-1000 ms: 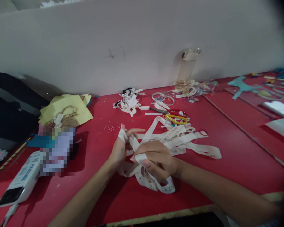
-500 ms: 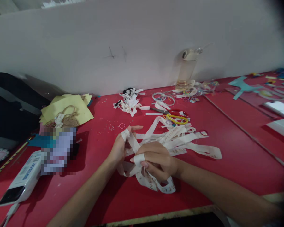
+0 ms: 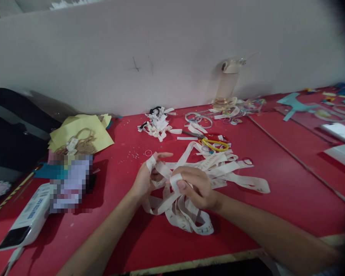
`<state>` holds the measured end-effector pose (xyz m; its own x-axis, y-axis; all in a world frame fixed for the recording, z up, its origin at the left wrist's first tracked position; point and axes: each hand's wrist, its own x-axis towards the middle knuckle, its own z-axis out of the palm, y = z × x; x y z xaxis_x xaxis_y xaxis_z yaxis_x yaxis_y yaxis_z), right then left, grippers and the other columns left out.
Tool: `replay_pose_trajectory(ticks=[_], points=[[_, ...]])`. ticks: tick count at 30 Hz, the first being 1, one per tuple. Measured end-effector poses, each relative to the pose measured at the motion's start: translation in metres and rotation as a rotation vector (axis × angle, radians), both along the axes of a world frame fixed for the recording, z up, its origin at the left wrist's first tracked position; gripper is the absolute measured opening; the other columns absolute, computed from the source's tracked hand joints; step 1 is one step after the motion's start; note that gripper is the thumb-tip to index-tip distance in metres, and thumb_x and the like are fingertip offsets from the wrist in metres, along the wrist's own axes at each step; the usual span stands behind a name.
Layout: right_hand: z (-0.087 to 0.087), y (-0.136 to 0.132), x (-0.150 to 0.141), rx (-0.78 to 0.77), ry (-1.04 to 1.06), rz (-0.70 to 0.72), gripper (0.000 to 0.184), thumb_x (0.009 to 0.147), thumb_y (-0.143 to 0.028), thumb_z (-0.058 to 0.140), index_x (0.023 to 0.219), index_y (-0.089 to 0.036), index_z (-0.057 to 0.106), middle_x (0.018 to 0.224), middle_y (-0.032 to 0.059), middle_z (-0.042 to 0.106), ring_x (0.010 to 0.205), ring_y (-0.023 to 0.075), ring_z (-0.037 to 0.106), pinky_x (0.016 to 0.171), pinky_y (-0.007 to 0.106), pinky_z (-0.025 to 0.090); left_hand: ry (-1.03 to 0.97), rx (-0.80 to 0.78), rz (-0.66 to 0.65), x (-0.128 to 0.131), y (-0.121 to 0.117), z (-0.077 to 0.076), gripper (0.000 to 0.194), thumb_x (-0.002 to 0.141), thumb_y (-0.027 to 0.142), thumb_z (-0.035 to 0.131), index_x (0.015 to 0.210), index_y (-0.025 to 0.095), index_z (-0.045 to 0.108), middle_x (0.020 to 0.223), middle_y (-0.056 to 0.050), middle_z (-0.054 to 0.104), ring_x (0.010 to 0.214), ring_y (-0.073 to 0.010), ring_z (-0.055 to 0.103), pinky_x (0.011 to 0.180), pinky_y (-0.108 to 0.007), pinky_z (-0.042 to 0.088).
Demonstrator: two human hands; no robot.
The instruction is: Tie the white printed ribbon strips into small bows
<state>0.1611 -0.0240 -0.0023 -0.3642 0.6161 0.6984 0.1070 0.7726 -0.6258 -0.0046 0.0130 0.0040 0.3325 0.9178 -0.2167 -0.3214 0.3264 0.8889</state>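
1. Ribbon: The printed white ribbon [image 3: 186,220] lies near the front edge of the tabletop [image 3: 117,237], in slack loops beneath both hands.
2. Left hand [image 3: 143,180]: The ribbon passes around its thumb; the index finger is extended. Whether the lower fingers grip cannot be told.
3. Right hand [image 3: 198,188]: Thumb and fingers pinch a ribbon fold, just beside the left hand.
4. Progress: The ribbon is looped on the left hand; a length bridges both hands. No finished knot is visible there, and the loops below are unwound.
5. Surroundings: A ribbon pile [image 3: 221,170] extends behind the right hand toward the right edge. Scissors [image 3: 202,136] lie beyond it. Toward the back edge are a bundle of ribbon pieces [image 3: 159,124] and a bottle [image 3: 227,84]. Yellow sheets [image 3: 100,136] lie toward the back-left corner.
6. Obstruction: The slack loops and adjacent pile could snag, in judgement.
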Motion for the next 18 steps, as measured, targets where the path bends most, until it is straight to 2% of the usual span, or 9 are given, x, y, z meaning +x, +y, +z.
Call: replay_pose_trajectory(ticks=[4, 8, 11, 13, 15, 18], points=[[-0.006, 0.000, -0.002, 0.121, -0.035, 0.054, 0.026, 0.093, -0.023, 0.037, 0.087, -0.013, 0.061, 0.078, 0.0102, 0.062, 0.076, 0.0179, 0.061, 0.069, 0.031, 0.051, 0.305, 0.151, 0.060, -0.001, -0.004, 0.000, 0.040, 0.081, 0.047, 0.058, 0.110, 0.020, 0.065, 0.053, 0.006, 0.037, 0.045, -0.0063, 0.031, 0.042, -0.017, 0.025], [-0.007, -0.001, -0.002, 0.181, -0.020, 0.110, 0.024, 0.089, -0.019, 0.042, 0.099, -0.012, 0.062, 0.087, 0.0117, 0.065, 0.086, 0.0197, 0.062, 0.073, 0.033, 0.052, 0.475, 0.247, 0.002, -0.001, -0.001, 0.002, 0.036, 0.082, 0.040, 0.058, 0.110, 0.018, 0.066, 0.058, 0.003, 0.050, 0.051, -0.0082, 0.039, 0.048, -0.019, 0.032], [-0.001, -0.001, 0.000, 0.217, 0.005, 0.090, 0.028, 0.086, -0.017, 0.042, 0.106, -0.012, 0.062, 0.092, 0.0133, 0.066, 0.090, 0.0204, 0.064, 0.075, 0.034, 0.054, 0.475, 0.277, -0.133, 0.000, 0.001, 0.005, 0.035, 0.080, 0.034, 0.061, 0.110, 0.017, 0.067, 0.075, -0.003, 0.064, 0.064, -0.0126, 0.052, 0.060, -0.022, 0.041], [0.004, 0.000, 0.001, 0.250, 0.033, 0.073, 0.032, 0.086, -0.016, 0.039, 0.110, -0.011, 0.060, 0.094, 0.0137, 0.067, 0.091, 0.0203, 0.065, 0.078, 0.035, 0.054, 0.429, 0.284, -0.250, 0.001, -0.001, 0.007, 0.033, 0.079, 0.031, 0.062, 0.107, 0.015, 0.068, 0.081, -0.006, 0.067, 0.073, -0.0165, 0.058, 0.069, -0.026, 0.045], [0.006, 0.000, 0.001, 0.298, 0.049, 0.078, 0.036, 0.086, -0.016, 0.037, 0.113, -0.011, 0.059, 0.096, 0.0139, 0.068, 0.092, 0.0205, 0.066, 0.084, 0.039, 0.053, 0.396, 0.296, -0.347, 0.001, -0.004, 0.007, 0.028, 0.078, 0.028, 0.061, 0.102, 0.015, 0.070, 0.079, -0.006, 0.068, 0.076, -0.0188, 0.060, 0.072, -0.029, 0.047], [0.002, 0.002, -0.002, 0.379, 0.060, 0.133, 0.037, 0.084, -0.015, 0.037, 0.117, -0.013, 0.056, 0.099, 0.0136, 0.069, 0.098, 0.0208, 0.066, 0.086, 0.039, 0.054, 0.409, 0.303, -0.415, -0.001, -0.007, 0.003, 0.019, 0.077, 0.023, 0.059, 0.088, 0.016, 0.072, 0.073, -0.004, 0.066, 0.070, -0.0178, 0.058, 0.067, -0.028, 0.046]])
